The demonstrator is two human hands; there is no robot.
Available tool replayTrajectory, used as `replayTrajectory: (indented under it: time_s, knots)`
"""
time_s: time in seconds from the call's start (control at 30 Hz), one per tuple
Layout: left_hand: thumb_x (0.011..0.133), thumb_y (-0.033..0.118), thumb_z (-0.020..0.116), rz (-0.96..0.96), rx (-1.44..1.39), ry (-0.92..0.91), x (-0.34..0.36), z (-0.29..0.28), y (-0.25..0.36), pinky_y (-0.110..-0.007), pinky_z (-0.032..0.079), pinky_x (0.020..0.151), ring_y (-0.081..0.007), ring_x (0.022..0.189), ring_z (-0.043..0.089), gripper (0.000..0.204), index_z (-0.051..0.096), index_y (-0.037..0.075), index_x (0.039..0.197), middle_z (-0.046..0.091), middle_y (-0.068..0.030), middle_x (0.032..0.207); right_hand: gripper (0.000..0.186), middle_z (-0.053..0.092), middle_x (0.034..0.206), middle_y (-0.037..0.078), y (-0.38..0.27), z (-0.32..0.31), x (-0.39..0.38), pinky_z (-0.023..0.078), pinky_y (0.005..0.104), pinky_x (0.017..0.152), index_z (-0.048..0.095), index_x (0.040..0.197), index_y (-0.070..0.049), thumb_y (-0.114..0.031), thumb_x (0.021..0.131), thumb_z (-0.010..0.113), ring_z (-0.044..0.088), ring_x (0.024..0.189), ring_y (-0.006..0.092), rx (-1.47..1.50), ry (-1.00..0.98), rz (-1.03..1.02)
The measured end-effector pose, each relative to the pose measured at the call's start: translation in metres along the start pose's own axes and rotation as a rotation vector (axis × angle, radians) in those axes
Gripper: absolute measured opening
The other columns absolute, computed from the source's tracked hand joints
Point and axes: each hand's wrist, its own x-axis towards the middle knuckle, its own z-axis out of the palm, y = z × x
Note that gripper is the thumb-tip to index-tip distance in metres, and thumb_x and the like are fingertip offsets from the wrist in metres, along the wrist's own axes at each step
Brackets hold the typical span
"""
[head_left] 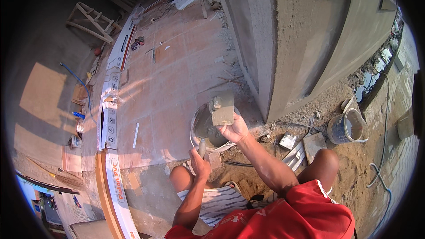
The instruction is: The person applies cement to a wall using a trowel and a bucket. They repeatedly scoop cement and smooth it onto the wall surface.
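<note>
Sunlit tiled floor (170, 68), grey wall (290, 46)

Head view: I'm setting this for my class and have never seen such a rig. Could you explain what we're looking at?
There is no robot here. A person wears two cameras on the head; this is the left one's picture, looking down. Its wide fisheye lens bends straight edges and darkens the corners.

The bare hands are the wearer's own. The right hand grips a flat plate. The left hand holds a tool; only its pale end shows clearly.

Behind them, a tub with grey mix inside stands on the ground. A white strip lies on the tiled floor, and a pail stands to the right.
</note>
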Motion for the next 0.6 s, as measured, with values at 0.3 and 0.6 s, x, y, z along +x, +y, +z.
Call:
replayTrajectory:
  time_s: [0.3,0.6]
  knots:
    - [0.083,0.011,0.067,-0.083,0.059,-0.309,0.057,-0.006,-0.005,-0.049,0.049,0.082,-0.0431,0.094,0.064,0.033,0.051,0.004,0.111,0.067,-0.0238,0.097,0.033,0.061,0.122,0.015,-0.009,0.036,-0.056,0.056,0.0461,0.091,0.051,0.128,-0.002,-0.017,0.098,0.051,0.064,0.109,0.0288,0.035,-0.067,-0.051]
    - [0.083,0.016,0.066,-0.017,0.433,-0.499,0.084,0.029,-0.014,-0.050,0.046,0.094,-0.0409,0.111,0.057,0.032,0.056,0.007,0.112,0.059,-0.0207,0.116,0.038,0.056,0.119,0.014,-0.054,0.119,-0.087,0.047,0.0474,0.095,0.054,0.125,-0.003,-0.016,0.089,0.059,0.051,0.110,0.0329,-0.114,-0.139,-0.311]
